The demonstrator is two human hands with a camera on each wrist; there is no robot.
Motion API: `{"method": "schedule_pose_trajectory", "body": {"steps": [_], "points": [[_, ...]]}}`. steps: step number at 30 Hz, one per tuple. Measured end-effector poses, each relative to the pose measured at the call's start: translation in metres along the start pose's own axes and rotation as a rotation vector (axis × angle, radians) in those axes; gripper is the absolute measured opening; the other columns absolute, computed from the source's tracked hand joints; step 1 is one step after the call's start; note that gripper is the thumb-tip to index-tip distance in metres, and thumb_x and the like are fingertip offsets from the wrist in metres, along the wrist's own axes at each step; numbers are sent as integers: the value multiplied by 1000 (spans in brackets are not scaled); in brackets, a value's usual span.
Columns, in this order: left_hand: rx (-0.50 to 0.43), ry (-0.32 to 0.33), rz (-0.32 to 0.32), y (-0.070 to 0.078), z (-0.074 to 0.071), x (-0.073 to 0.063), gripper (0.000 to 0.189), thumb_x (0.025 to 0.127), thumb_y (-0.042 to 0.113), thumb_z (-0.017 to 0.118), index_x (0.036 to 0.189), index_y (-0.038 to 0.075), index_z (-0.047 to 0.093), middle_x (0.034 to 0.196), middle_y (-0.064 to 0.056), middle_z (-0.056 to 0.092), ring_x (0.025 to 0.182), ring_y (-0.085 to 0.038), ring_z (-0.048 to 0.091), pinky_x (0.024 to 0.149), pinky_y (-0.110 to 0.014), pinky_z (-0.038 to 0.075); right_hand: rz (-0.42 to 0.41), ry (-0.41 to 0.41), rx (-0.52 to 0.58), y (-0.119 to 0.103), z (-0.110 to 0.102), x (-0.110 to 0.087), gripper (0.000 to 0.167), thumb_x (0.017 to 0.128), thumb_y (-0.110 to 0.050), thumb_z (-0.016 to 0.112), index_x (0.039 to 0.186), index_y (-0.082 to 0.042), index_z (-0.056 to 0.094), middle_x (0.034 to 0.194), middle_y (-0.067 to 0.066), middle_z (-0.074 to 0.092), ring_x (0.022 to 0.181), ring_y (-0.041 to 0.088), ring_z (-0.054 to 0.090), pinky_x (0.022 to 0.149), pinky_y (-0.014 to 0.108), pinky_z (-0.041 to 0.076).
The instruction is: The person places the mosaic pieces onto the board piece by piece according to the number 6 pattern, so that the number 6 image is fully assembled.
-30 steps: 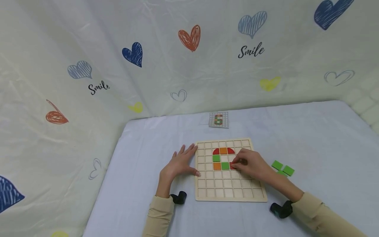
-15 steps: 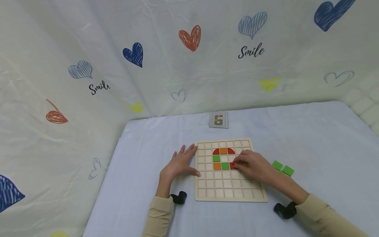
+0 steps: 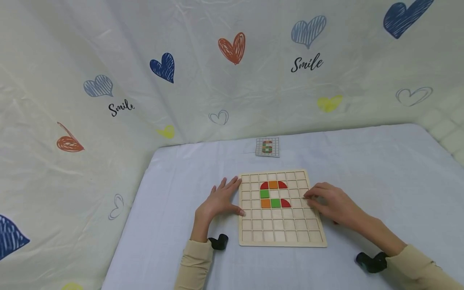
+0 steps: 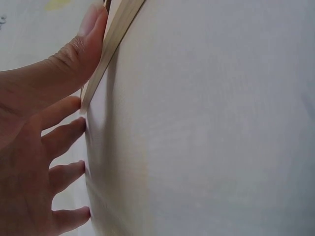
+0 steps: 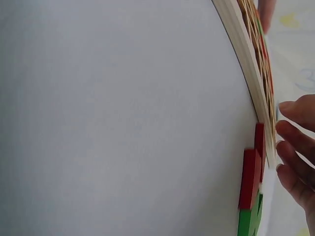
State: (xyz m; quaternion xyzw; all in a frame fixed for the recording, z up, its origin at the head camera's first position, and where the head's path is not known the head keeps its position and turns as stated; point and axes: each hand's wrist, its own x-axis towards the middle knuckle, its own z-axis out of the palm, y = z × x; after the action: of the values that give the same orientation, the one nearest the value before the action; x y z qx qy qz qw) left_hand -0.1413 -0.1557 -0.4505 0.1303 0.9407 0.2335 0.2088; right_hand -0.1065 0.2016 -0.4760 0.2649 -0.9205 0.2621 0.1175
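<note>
A wooden grid board (image 3: 282, 243) lies on the white cloth. Set in its cells are a red quarter-round tile (image 3: 285, 203), an orange square tile (image 3: 266, 203), a green square tile (image 3: 275, 203) and several others. My left hand (image 3: 219, 202) is spread along the board's left edge; its thumb (image 4: 88, 44) touches the rim. Over the right edge hovers my right hand (image 3: 335, 204), fingers loosely bent with nothing between them. Beneath it, red blocks (image 5: 249, 179) and green blocks (image 5: 244, 223) lie beside the board, mostly hidden from the head view.
A pattern card (image 3: 267, 147) with a small coloured grid lies behind the board, near the back of the table. A white curtain (image 3: 195, 92) printed with hearts hangs behind it. Black wrist devices (image 3: 219, 242) sit at both cuffs.
My right hand has let go of the red quarter-round tile, which stays in its cell, and has moved right to the board's edge, covering the loose green tiles. The left hand has not moved.
</note>
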Motion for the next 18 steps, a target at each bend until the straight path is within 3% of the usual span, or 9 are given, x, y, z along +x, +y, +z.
{"method": "schedule_pose_trajectory", "body": {"steps": [18], "points": [[-14,2,2,1,0,-1,110,76,35,92,164,20,29,172,0,21,161,-33,4,127,-64,4,23,40,-86,33,-21,-32,41,68,-1,91,106,-5,77,102,7,69,94,26,63,72,41,62]]}}
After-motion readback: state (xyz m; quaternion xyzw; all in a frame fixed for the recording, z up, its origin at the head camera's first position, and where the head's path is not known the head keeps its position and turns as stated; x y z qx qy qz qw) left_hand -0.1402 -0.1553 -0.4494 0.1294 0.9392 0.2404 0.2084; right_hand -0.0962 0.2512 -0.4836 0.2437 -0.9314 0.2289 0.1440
